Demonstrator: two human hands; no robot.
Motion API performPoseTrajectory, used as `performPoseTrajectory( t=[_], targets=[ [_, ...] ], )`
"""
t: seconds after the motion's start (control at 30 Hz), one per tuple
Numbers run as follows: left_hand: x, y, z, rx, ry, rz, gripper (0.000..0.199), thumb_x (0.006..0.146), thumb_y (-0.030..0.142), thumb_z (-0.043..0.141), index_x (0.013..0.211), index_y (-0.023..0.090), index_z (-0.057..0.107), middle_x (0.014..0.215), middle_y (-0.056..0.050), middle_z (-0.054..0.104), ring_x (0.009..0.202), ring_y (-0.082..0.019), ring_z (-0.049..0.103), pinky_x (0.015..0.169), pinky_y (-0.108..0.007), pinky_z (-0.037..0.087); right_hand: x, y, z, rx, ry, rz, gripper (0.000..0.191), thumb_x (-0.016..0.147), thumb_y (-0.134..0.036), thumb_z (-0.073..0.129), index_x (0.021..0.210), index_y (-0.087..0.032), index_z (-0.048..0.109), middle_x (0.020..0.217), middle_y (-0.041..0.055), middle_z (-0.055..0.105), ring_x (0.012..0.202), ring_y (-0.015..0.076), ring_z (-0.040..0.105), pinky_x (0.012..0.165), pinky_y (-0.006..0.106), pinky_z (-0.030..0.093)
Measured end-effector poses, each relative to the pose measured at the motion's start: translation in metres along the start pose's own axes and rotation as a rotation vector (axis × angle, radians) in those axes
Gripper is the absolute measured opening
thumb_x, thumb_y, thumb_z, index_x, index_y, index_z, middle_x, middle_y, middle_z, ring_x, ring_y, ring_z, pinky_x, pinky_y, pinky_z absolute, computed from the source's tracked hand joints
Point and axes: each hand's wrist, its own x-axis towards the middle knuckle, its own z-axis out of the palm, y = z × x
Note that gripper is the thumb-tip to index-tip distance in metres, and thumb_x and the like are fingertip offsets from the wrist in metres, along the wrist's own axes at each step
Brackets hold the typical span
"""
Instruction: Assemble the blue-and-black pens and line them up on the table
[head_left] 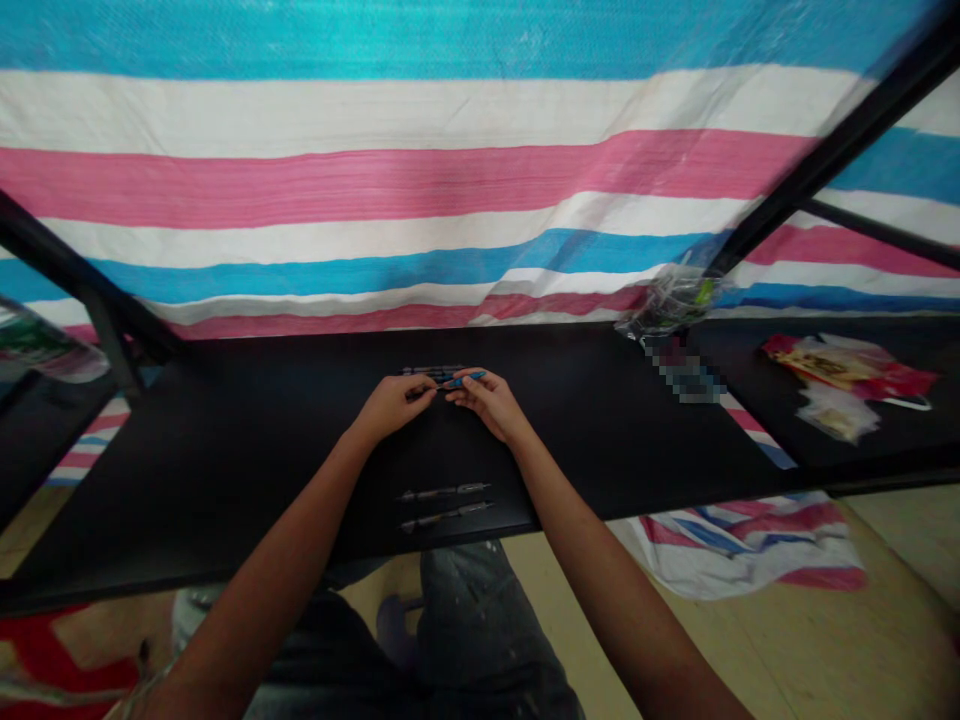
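A blue pen (pixel 471 377) is held above the black table (pixel 262 440), lying nearly level between my two hands. My right hand (pixel 491 402) grips its blue barrel between thumb and fingers. At the pen's dark narrow end, my left hand (pixel 396 405) is closed in a pinch; the exact contact is partly hidden by the fingers. Just behind the hands lie more pens (pixel 427 369), partly covered by them. Closer to me, two clear-barrelled pens (pixel 446 492) rest side by side near the table's front edge.
Crumpled clear plastic (pixel 675 300) sits at the back right. On the right-hand table are a red and yellow packet (pixel 847 365) and a small clear bag (pixel 838 412). A plastic bottle (pixel 49 345) is at far left. Black frame bars (pixel 832 150) slant upward before striped sheeting (pixel 337 180).
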Motion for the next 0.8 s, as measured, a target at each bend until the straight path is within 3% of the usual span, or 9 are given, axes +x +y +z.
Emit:
performPoseTrajectory(
  t=[0.27, 0.8],
  targets=[
    [-0.0005, 0.0014, 0.0000, -0.028, -0.042, -0.039, 0.031, 0.094, 0.031, 0.058, 0.118, 0.020, 0.073, 0.069, -0.001, 0.072, 0.057, -0.013, 0.063, 0.059, -0.021, 0.046, 0.0000, -0.0004, 0.0012, -0.022, 0.015, -0.008, 0.029, 0.073, -0.038, 0.084, 0.094, -0.019, 0.074, 0.090, 0.0039, 0.077, 0.073, 0.0128, 0.072, 0.072, 0.025, 0.056],
    [-0.0006, -0.0019, -0.0002, -0.126, -0.043, -0.063, 0.025, 0.091, 0.030, 0.060, 0.108, 0.018, 0.075, 0.067, -0.001, 0.071, 0.054, -0.012, 0.063, 0.057, -0.021, 0.047, -0.0011, -0.0022, 0.0034, -0.031, 0.019, 0.010, 0.033, 0.071, -0.039, 0.085, 0.095, -0.019, 0.074, 0.086, 0.0042, 0.077, 0.079, 0.0171, 0.075, 0.069, 0.025, 0.056]
  ],
)
